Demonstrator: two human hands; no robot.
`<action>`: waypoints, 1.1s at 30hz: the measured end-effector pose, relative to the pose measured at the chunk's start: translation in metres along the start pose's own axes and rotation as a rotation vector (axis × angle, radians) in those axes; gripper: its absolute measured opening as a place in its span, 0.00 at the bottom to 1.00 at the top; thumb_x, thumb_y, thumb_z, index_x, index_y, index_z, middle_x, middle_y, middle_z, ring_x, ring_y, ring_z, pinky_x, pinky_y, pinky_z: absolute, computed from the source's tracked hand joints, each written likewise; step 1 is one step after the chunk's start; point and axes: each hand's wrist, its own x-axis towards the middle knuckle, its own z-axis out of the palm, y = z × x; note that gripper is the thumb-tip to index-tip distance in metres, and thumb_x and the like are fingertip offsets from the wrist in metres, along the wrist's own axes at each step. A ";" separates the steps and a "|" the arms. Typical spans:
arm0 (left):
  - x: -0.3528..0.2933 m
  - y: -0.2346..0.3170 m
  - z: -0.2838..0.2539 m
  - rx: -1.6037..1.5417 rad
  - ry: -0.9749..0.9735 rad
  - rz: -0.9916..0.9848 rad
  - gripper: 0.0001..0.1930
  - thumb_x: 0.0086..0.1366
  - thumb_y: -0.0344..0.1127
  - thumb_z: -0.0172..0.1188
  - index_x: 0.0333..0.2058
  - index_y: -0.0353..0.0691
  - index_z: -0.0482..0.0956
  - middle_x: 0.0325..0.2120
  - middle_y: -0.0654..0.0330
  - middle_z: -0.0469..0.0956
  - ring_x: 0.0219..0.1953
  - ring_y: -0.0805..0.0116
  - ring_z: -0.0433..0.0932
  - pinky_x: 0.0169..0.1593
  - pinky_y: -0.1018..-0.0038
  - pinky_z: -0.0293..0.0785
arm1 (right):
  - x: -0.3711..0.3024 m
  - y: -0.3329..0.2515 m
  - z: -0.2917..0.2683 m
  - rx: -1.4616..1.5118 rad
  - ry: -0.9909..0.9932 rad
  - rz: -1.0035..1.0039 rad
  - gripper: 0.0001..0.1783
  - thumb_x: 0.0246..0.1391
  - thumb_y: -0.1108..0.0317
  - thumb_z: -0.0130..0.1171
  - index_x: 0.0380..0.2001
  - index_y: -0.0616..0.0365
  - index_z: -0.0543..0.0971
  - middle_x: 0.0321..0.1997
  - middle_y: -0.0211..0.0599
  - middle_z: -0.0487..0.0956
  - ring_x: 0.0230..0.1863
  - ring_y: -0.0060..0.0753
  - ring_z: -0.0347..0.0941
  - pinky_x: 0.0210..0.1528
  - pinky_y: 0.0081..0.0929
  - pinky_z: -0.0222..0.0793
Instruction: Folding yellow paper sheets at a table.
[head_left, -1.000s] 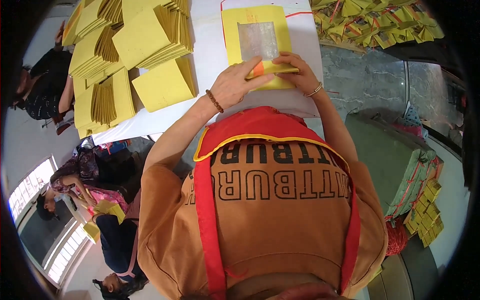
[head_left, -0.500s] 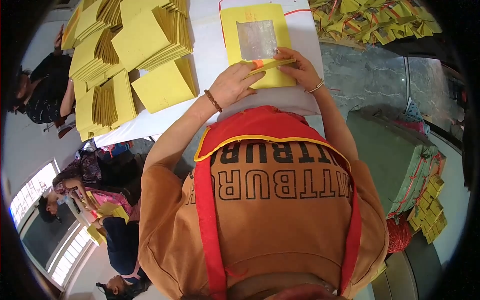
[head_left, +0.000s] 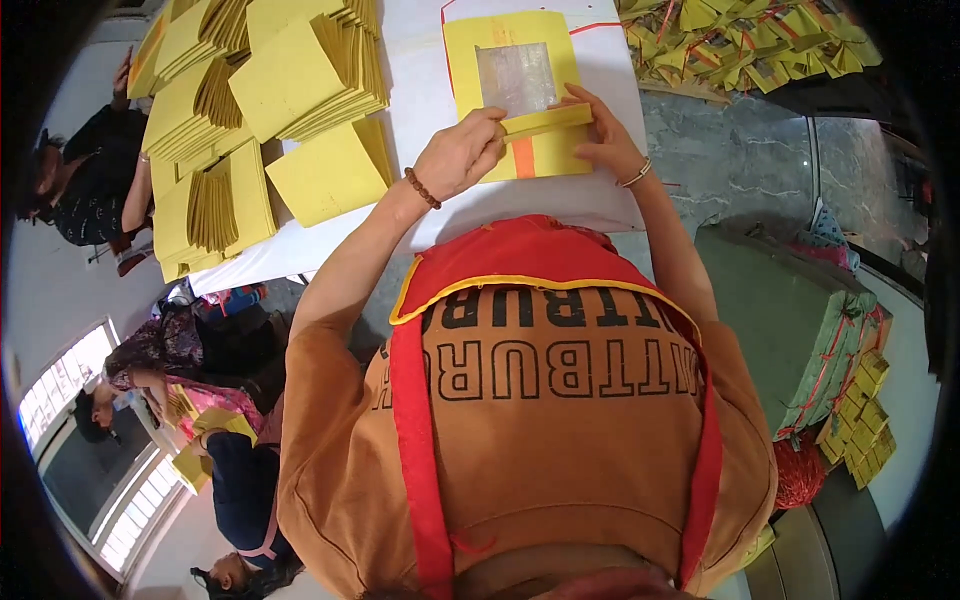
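A yellow joss paper sheet (head_left: 467, 70) with a silver patch (head_left: 517, 75) lies in front of me on the white-covered table. Across it, just below the silver, runs a narrow folded yellow paper strip (head_left: 545, 121). My left hand (head_left: 463, 152) pinches the left end of this strip, its fingers curled in. At the other end is my right hand (head_left: 610, 140), thumb and fingers spread around the strip's tip without closing on it. An orange stripe (head_left: 524, 160) shows on the yellow paper below the strip.
Stacks of folded yellow paper (head_left: 300, 80) fill the table's left side. A heap of yellow paper bundles (head_left: 750, 40) lies far right, and a green wrapped bale (head_left: 770, 310) stands at my right. Other people (head_left: 240, 490) are at the left.
My left hand has drawn up into a pinch at the strip's left end, baring the orange stripe. The right hand's fingers have spread from the strip, which now shows its flat face.
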 end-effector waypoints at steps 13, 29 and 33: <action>-0.003 -0.002 0.010 0.021 0.025 0.002 0.10 0.56 0.28 0.55 0.38 0.37 0.71 0.34 0.53 0.74 0.37 0.54 0.73 0.41 0.65 0.70 | 0.001 0.021 -0.003 -0.279 0.095 -0.123 0.27 0.46 0.71 0.60 0.52 0.51 0.69 0.55 0.31 0.70 0.56 0.32 0.66 0.53 0.28 0.63; -0.013 -0.031 0.007 0.203 0.201 -0.006 0.25 0.50 0.29 0.57 0.50 0.42 0.70 0.50 0.55 0.71 0.50 0.52 0.68 0.51 0.62 0.65 | 0.020 0.021 -0.025 -0.939 0.047 -0.379 0.14 0.41 0.69 0.58 0.36 0.45 0.80 0.55 0.31 0.72 0.62 0.45 0.58 0.60 0.40 0.53; -0.013 -0.037 0.018 0.406 0.196 0.009 0.23 0.52 0.28 0.49 0.50 0.47 0.72 0.51 0.57 0.70 0.50 0.52 0.68 0.50 0.63 0.65 | 0.020 0.008 -0.018 -1.112 0.079 -0.369 0.14 0.40 0.68 0.58 0.36 0.45 0.78 0.54 0.29 0.71 0.61 0.44 0.59 0.59 0.41 0.52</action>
